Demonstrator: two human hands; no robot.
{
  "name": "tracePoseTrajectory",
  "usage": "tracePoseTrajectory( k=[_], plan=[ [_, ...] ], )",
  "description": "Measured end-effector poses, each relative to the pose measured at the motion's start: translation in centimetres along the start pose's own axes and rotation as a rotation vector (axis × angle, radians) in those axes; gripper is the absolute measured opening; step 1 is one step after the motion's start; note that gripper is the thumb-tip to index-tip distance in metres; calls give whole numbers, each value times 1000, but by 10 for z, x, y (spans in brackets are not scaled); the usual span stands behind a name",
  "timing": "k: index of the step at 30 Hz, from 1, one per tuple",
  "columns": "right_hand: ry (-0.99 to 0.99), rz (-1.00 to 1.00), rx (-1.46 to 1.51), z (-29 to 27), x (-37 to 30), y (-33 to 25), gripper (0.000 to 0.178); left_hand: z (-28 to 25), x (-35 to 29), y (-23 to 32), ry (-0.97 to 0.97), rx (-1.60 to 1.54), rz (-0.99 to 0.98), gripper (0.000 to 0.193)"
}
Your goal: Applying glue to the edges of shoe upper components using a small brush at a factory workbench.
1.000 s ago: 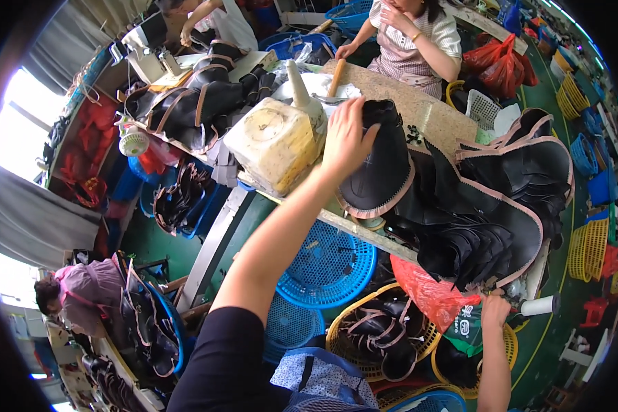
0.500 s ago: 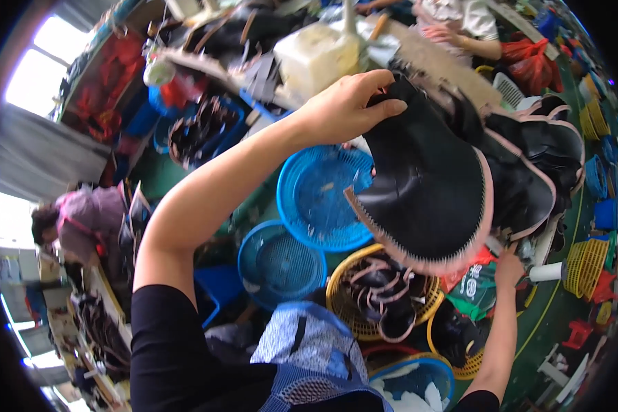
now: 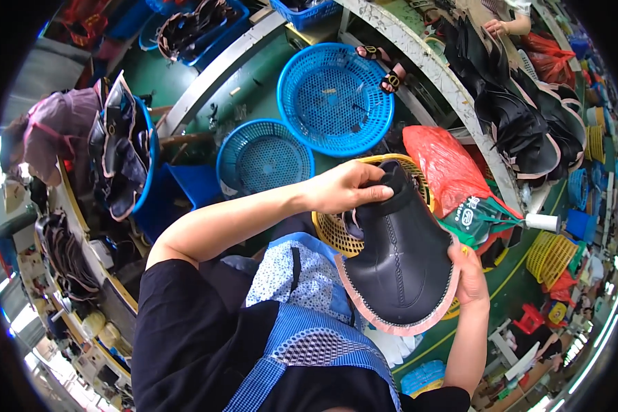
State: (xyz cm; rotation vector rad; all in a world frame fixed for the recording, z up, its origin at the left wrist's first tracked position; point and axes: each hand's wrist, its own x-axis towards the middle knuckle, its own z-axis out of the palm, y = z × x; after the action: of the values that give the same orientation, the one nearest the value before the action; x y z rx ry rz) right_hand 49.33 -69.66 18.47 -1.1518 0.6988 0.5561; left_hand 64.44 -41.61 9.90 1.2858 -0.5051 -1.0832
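Between my two hands hangs a black shoe upper (image 3: 398,264), its stitched seam running down the middle and a pale pink zigzag-stitched edge along the bottom. My left hand (image 3: 347,187) pinches its narrow top end with thumb and fingers. On the right side of the wide part, my right hand (image 3: 468,275) grips the pink-edged rim. Behind the upper, a yellow basket (image 3: 333,233) is mostly covered by it. Further right, more black uppers with pink edges (image 3: 529,134) lie piled on a bench.
Two round blue plastic baskets (image 3: 286,103) stand on the green floor ahead. A red plastic bag (image 3: 436,165) and a green bag (image 3: 470,223) sit beside the yellow basket. A blue tub (image 3: 146,165) of uppers is at the left. A co-worker's hand (image 3: 496,27) shows far right.
My left hand has lowered the shoe upper from above the bench toward my body. My right hand has come up from beside the bench and taken hold of its edge.
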Motion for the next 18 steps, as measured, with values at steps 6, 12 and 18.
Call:
tracePoseTrajectory(
  k=[6,12,18],
  plan=[
    [108,-179,75,17,-46,17,50,30,-29,-9,-203,-61,-11,28],
    [229,-565,-811,16,-96,20,24,55,-51,-31,-136,-425,133,21],
    [315,-779,-994,34,-105,35,16,70,-57,-11,-321,-250,169,28]
  ],
)
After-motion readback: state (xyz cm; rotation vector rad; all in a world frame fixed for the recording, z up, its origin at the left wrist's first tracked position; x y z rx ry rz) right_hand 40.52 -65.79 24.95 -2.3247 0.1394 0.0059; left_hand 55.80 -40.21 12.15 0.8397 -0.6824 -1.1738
